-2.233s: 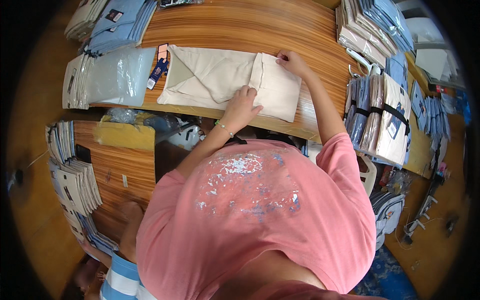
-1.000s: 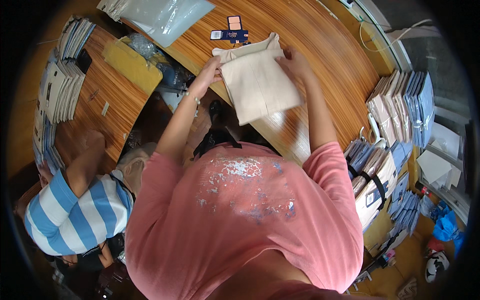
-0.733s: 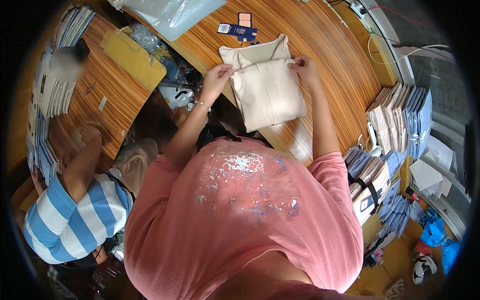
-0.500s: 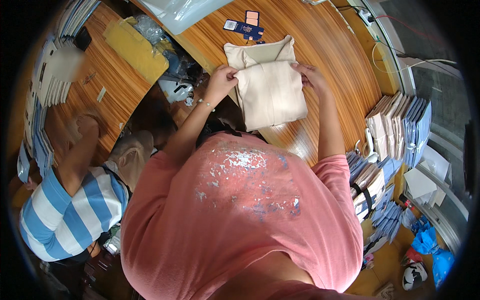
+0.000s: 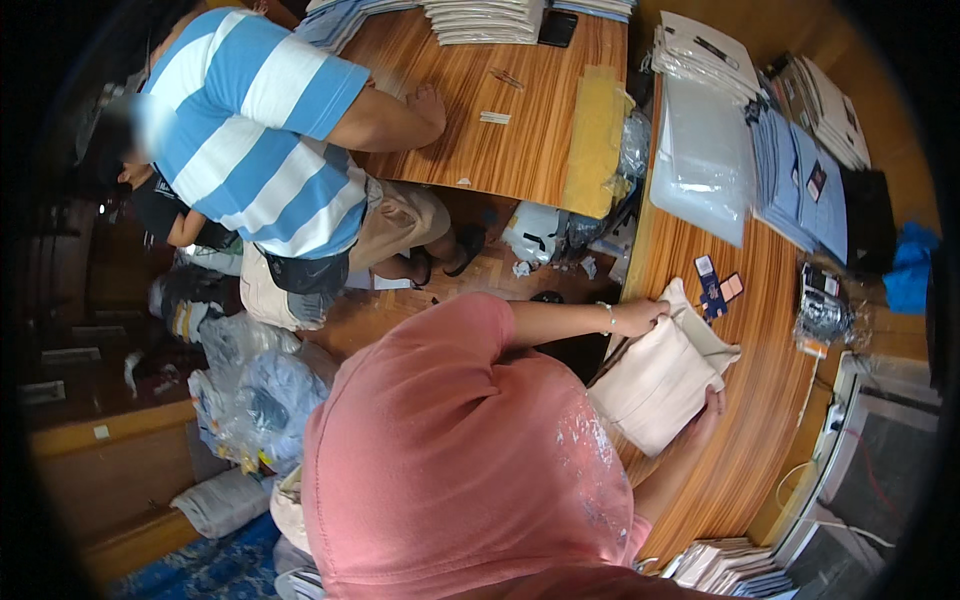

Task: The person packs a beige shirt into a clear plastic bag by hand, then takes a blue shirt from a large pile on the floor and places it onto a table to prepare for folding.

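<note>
A folded beige garment (image 5: 655,385) lies on the wooden table, its greyish lining showing along one open edge. My left hand (image 5: 640,318), with a bracelet at the wrist, pinches its far-left corner. On the near-right side, my right hand (image 5: 712,402) grips the opposite edge, fingers partly hidden by the cloth. Dark blue hang tags (image 5: 714,292) with a pinkish panel lie just past the lined edge, touching or very near it.
A stack of clear plastic bags (image 5: 703,150) and packed blue shirts (image 5: 790,180) sit farther along my table (image 5: 765,400). A co-worker in a striped shirt (image 5: 275,120) leans on another table (image 5: 540,150). Folded packs (image 5: 730,570) stand near the bottom edge.
The head view has swung to the left, so the garment and my hands now appear at the right and the co-worker shows more fully. Both hands still hold the garment.
</note>
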Available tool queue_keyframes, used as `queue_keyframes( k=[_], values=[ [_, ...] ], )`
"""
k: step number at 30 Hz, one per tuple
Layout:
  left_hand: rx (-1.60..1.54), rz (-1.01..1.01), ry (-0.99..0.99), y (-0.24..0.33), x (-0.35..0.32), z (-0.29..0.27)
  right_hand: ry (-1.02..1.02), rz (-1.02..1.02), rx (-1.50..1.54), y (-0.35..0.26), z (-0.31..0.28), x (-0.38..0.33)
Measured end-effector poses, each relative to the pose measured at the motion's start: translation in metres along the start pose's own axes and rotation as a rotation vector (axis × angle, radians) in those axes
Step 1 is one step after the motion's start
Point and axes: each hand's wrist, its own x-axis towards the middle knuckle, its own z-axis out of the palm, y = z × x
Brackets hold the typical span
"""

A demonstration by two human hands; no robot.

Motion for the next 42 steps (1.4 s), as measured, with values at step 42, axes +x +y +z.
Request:
queue_keyframes(
  k=[42],
  values=[
    [-0.181,-0.383,-0.2,0.032,0.033,-0.05,0.181,0.073,0.022,-0.003,0.016,0.041]
  ],
)
